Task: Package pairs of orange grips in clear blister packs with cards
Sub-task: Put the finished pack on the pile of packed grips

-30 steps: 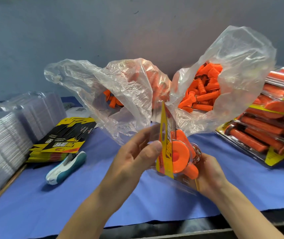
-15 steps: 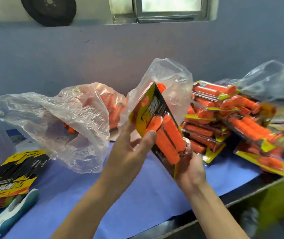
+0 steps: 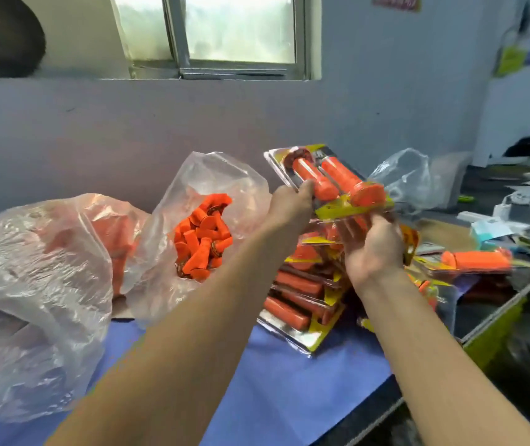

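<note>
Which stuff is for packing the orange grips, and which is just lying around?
For the job: the blister pack in the left hand, the pile of finished packs, the bag of loose grips.
Just lying about: the white plug, the dark round thing.

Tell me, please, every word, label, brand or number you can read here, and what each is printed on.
Nothing reads cleanly enough to quote.
Clear blister pack of two orange grips on a yellow card, gripped by the left hand: dark lettering at the card's top, blurred and cut off, unreadable.
Red sign on the wall: blurred and cropped, unreadable.
Stacked packs with yellow cards: print too blurred to read.
</note>
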